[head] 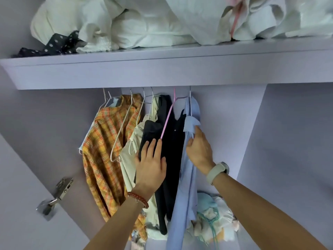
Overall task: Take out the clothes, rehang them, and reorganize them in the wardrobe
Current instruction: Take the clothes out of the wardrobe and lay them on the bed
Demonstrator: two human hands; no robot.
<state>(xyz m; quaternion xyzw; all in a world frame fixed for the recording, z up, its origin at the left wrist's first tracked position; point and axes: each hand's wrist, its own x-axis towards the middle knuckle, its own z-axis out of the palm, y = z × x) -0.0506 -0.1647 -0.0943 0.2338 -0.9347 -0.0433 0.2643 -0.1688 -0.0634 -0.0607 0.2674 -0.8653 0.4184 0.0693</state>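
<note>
The light blue shirt [187, 170] hangs at the right end of the row, on a pale hanger whose hook goes up behind the shelf [162, 73] edge (the rail itself is hidden); the right hand [199, 150] pinches the shirt's front edge just below the collar, fingers curled round the cloth, apparently to draw it away from its neighbour; the left hand [150, 163] lies flat with straight fingers against the black garment [171, 141] beside it, holding nothing, and seems to press that garment and the pink hanger [168, 117] leftward so a gap opens between black and blue. Left of the black one hang a cream garment [129, 159] and an orange plaid shirt [100, 150], packed close and touching, with an empty-looking white hanger [122, 127] lying across the plaid; that side offers little room. To the right of the blue shirt the back wall shows bare as far as the side panel, so this is the free side for sliding or lifting out; the shelf's front edge sits low over the hooks and would likely limit any upward lift. Below right a heap of crumpled clothes [214, 219] lies on the wardrobe floor; above, white bedding [144, 20] and a dotted dark cloth [57, 44] fill the shelf; a door hinge [57, 195] shows at the left.
</note>
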